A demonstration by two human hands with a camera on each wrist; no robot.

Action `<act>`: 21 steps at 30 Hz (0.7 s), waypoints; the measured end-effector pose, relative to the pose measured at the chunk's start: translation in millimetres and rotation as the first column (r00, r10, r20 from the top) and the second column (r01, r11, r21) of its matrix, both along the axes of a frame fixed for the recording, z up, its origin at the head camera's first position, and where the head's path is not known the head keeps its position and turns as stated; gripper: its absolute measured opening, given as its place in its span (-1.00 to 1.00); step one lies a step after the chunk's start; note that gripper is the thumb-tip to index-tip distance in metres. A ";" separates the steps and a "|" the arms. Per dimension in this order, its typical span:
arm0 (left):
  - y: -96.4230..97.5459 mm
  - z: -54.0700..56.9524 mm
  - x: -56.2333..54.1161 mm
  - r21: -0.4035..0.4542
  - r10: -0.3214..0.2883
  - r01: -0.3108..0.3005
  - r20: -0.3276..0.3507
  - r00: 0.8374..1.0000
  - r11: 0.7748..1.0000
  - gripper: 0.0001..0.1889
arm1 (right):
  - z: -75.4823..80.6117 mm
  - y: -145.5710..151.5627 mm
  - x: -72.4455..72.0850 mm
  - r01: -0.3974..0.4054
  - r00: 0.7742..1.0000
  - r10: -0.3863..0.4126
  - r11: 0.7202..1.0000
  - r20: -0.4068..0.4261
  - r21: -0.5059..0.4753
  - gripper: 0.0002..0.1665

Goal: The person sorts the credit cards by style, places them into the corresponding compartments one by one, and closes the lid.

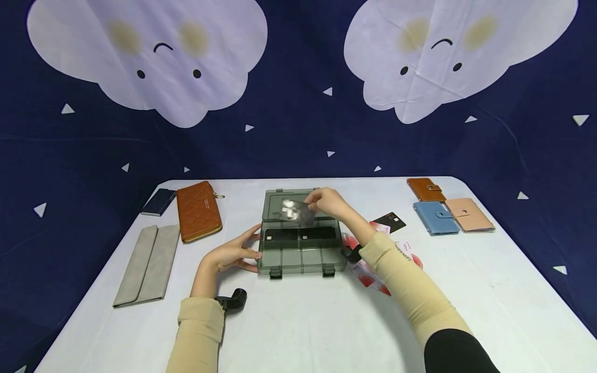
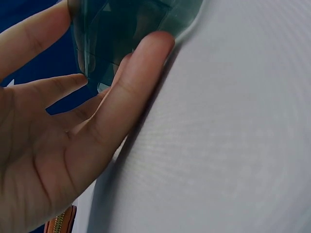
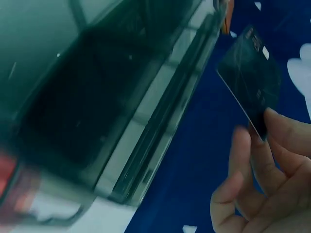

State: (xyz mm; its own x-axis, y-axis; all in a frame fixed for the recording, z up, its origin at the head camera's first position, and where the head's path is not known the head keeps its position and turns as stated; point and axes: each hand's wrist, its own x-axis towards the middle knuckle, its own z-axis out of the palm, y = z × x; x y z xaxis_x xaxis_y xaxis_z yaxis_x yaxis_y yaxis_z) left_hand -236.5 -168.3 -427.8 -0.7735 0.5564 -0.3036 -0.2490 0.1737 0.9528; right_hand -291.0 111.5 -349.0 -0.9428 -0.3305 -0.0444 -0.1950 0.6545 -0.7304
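Note:
A clear grey-green plastic storage box [image 1: 286, 259] with compartments lies on the table, its lid [image 1: 272, 207] laid back. My left hand [image 1: 231, 255] touches the box's left side with spread, fairly straight fingers; the left wrist view shows the fingertips against the box wall. My right hand [image 1: 328, 202] pinches a dark bank card [image 1: 296, 211] above the lid and the rear compartments. In the right wrist view the card [image 3: 248, 77] is held near one end, apart from the box. Two black cards [image 1: 281, 237] with chips lie side by side in the compartments.
Beside the box on the right lie a black card [image 1: 391, 221] and several red-and-white cards [image 1: 373, 277], partly under my right forearm. Blue [image 1: 436, 217], pink [image 1: 468, 214] and brown [image 1: 425, 189] card holders stand farther right. A brown wallet [image 1: 199, 211], navy booklet [image 1: 158, 201] and grey folder [image 1: 146, 265] lie left.

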 end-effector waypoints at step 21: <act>0.0 -1.1 -0.7 -0.006 0.002 -0.002 0.007 1.000 1.000 -0.06 | -16.6 -38.9 4.4 -0.232 0.966 0.205 0.956 0.156 0.180 -0.72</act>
